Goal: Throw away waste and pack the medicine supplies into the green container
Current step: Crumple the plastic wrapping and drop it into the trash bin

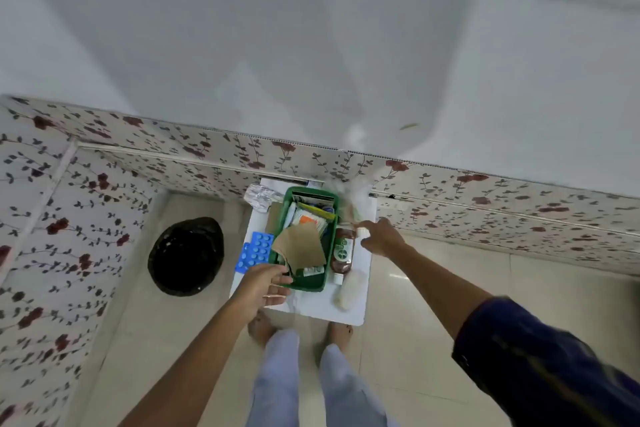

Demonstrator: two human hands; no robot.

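The green container (330, 243) stands on a small white table (358, 308) and holds packets, with a tan face mask (301, 246) lying on top. My left hand (263, 286) is at the container's near left corner, fingers around the mask's loop. My right hand (379, 237) is shut on a small white item (362, 231) just right of the container. A brown antiseptic bottle (343, 251) lies along the container's right side, with a white bottle (346, 291) below it. Blue blister packs (254, 251) lie to the left.
A black waste bin (187, 255) stands on the floor left of the table. A crumpled clear wrapper (259, 196) lies at the table's far left corner, and a clear plastic bag (349, 194) at the far right. Flower-patterned wall panels run behind. My feet are under the table's near edge.
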